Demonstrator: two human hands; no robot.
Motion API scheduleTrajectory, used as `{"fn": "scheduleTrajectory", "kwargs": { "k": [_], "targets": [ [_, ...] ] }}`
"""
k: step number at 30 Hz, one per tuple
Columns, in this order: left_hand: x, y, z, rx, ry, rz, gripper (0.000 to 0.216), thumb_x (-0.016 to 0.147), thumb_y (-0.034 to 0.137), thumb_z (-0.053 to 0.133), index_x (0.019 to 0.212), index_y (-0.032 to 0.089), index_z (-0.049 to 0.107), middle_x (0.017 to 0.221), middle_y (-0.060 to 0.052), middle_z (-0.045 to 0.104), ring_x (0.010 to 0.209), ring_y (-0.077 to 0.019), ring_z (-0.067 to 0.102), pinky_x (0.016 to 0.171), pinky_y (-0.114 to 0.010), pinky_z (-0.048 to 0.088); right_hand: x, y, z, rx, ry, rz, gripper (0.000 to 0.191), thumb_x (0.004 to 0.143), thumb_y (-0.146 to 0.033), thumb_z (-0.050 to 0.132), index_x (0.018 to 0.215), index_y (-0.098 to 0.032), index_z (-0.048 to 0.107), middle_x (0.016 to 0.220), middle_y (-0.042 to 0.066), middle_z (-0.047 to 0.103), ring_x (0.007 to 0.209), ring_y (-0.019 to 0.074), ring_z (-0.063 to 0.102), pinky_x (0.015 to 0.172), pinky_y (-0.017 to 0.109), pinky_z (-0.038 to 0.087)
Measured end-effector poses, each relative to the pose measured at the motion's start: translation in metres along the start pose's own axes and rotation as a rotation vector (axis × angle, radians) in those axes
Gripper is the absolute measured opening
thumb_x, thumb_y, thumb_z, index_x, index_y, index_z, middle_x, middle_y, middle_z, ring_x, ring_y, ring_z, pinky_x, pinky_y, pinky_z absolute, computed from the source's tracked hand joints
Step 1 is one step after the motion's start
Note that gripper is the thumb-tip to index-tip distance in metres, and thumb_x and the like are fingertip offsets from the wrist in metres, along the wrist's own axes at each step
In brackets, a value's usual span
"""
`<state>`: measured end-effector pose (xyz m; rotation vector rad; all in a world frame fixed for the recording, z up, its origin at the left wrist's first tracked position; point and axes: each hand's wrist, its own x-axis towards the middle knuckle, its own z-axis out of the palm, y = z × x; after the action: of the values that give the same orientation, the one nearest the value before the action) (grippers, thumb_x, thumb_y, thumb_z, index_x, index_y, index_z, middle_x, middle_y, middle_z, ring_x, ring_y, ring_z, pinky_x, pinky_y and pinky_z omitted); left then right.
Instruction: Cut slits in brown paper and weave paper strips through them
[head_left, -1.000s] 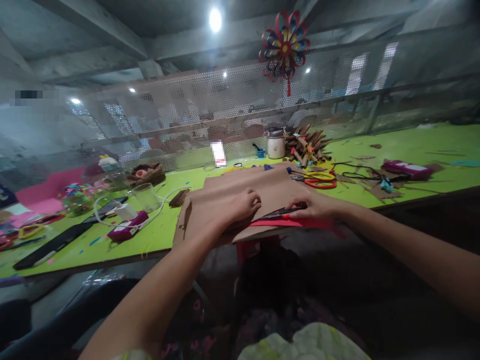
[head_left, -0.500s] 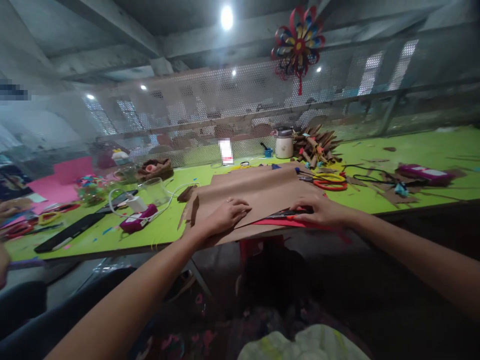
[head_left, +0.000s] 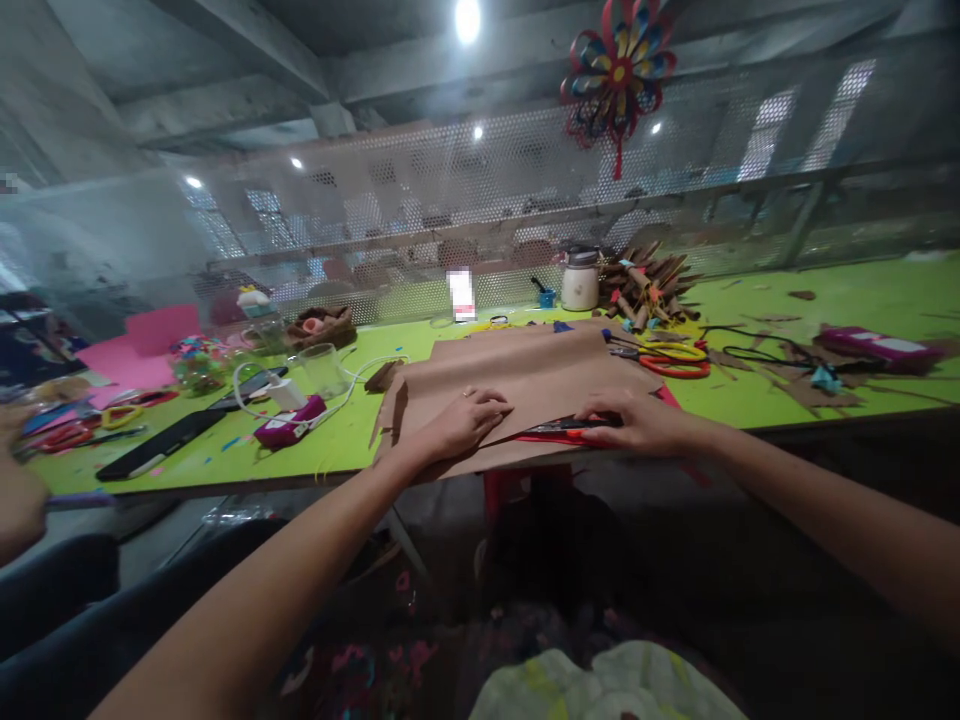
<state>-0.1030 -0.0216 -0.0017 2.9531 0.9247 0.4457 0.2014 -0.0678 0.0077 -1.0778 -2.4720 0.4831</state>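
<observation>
A large sheet of brown paper point(head_left: 525, 375) lies at the front edge of the green table, its left end bent up. Flat on its near part rests my left hand point(head_left: 472, 420), fingers stretched out and together, a ring on one of them. My right hand point(head_left: 619, 420) is closed around a thin dark tool with a red part point(head_left: 559, 428), which points left along the paper's near edge; its exact kind is hard to make out. Red paper point(head_left: 667, 397) shows from under the brown sheet beside my right hand.
Right of the sheet lie yellow-handled scissors point(head_left: 671, 350) and orange-handled ones point(head_left: 675, 369). Behind stand a white jar point(head_left: 580, 283) and a pile of brown paper rolls point(head_left: 649, 290). On the left are a purple power strip point(head_left: 291, 422), a clear cup point(head_left: 322, 370) and another person's arm point(head_left: 19, 490).
The view has shifted, so the table's things appear slightly farther right. My right hand and the dark tool have moved slightly left relative to the brown sheet. My left hand stays flat.
</observation>
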Motion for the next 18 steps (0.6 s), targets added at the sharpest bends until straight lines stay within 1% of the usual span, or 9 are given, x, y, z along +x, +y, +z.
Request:
{"fn": "scheduleTrajectory", "kwargs": {
  "k": [4,8,13,18],
  "targets": [
    [0.0,0.003,-0.002,-0.005,-0.01,-0.012,0.037,0.097,0.032,0.03,0.122,0.022,0.057,0.121,-0.009,0.056,0.112,-0.0192,0.048,0.104,-0.04,0.028,0.01,-0.015,0.002,0.017,-0.045,-0.021,0.041,0.085,-0.051,0.048,0.096,-0.017,0.068,0.087,0.007,0.068,0.077,0.0196,0.057,0.068,0.029,0.041],
    [0.0,0.004,-0.003,-0.003,-0.02,-0.018,0.038,0.098,0.032,0.03,0.122,0.022,0.056,0.121,-0.009,0.055,0.113,-0.0192,0.048,0.105,-0.04,0.027,0.023,-0.027,0.011,0.014,-0.057,-0.062,0.038,0.087,-0.047,0.048,0.094,-0.016,0.068,0.081,0.007,0.067,0.071,0.0173,0.055,0.064,0.027,0.039],
    [0.0,-0.001,0.002,0.01,-0.006,0.001,0.038,0.097,0.032,0.031,0.124,0.021,0.056,0.122,-0.011,0.055,0.114,-0.02,0.048,0.104,-0.039,0.029,0.031,-0.034,0.017,0.013,-0.062,-0.089,0.036,0.087,-0.044,0.05,0.097,-0.014,0.067,0.088,0.008,0.068,0.077,0.0177,0.057,0.069,0.027,0.041],
    [0.004,0.001,-0.002,0.0,-0.038,-0.022,0.038,0.096,0.034,0.034,0.122,0.02,0.057,0.121,-0.01,0.056,0.114,-0.0202,0.048,0.105,-0.038,0.03,0.033,-0.042,0.017,-0.013,-0.086,-0.066,0.036,0.086,-0.045,0.05,0.098,-0.015,0.067,0.087,0.007,0.068,0.077,0.0183,0.057,0.067,0.027,0.04]
  ]
}}
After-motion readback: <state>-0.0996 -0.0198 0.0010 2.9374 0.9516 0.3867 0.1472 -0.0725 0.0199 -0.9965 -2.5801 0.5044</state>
